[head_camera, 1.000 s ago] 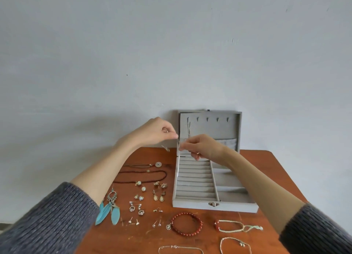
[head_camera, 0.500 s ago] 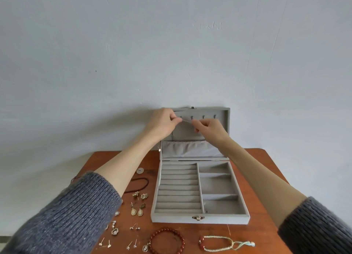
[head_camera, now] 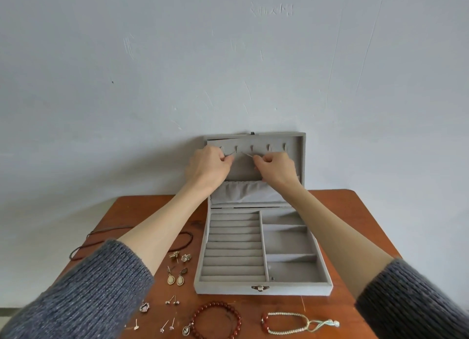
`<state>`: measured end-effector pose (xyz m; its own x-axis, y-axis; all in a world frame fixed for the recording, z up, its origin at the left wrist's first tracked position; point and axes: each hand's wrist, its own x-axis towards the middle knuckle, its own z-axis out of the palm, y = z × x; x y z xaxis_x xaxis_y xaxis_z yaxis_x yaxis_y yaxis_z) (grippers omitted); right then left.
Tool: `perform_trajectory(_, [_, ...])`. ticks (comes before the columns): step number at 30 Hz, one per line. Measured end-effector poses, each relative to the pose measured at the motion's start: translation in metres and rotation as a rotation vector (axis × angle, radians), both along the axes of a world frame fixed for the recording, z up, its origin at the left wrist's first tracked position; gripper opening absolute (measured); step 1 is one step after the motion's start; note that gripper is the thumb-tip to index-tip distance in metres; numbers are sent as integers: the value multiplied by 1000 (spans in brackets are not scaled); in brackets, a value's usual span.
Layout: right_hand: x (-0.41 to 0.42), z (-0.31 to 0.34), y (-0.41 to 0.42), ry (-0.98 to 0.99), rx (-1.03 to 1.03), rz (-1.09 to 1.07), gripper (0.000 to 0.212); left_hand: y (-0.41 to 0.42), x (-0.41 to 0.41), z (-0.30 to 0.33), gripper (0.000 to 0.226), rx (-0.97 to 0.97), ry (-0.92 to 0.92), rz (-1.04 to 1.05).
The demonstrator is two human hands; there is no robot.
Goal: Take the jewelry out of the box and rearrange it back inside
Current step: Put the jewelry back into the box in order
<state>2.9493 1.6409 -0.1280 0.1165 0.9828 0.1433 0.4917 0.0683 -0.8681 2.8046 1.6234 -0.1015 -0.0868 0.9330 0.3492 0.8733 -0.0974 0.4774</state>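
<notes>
Risen from the tray to the hooks (head_camera: pixel 252 147) of the lid (head_camera: pixel 294 158): left hand (head_camera: pixel 206 167) and right hand (head_camera: pixel 276 169), each grip pinching a thin chain (head_camera: pixel 247 154), likely hanging it

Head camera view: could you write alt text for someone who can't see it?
Two hands, left hand and right hand, each pinch an end of a thin chain by the hooks inside the upright lid of an open grey jewelry box. Earrings and bracelets lie around it on a wooden table.
</notes>
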Motion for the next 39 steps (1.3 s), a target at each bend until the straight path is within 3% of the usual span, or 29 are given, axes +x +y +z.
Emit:
perform_trajectory(7, [7, -1, -15, -223, 82, 124, 21, -21, 2, -8, 26, -206, 5, -251])
perform_trajectory(12, [13, -3, -17, -306, 53, 142, 20, -16, 18, 8, 18, -313, -402, -296])
perform_trajectory(16, [18, 0, -17, -273, -43, 148, 22, -8, 24, 17, 19, -320, -579, -225])
perform_trajectory(20, [22, 1, -17, -183, -87, 143, 20, -3, 28, 22, 24, -354, -933, -230])
perform_trajectory(23, [22, 0, -16, -184, -94, 136, 20, -1, 28, 17, 26, -334, -1005, -205])
perform_trajectory(26, [20, -1, -17, -220, -82, 128, 22, 1, 24, 8, 27, -343, -869, -143])
perform_trajectory(30, [15, -4, -18, -254, -21, 87, 21, 1, 13, -3, 18, -291, -425, -88])
perform_trajectory(33, [10, -7, -20, -295, -5, 52, 19, -2, 9, -7, 25, -215, -168, -92])
perform_trajectory(37, [3, -11, -21, -315, -19, 80, 19, -3, 5, -16, 40, -145, -2, -79])
perform_trajectory(39, [0, -12, -21, -318, -29, 107, 19, -6, 5, -19, 33, -118, 93, -54])
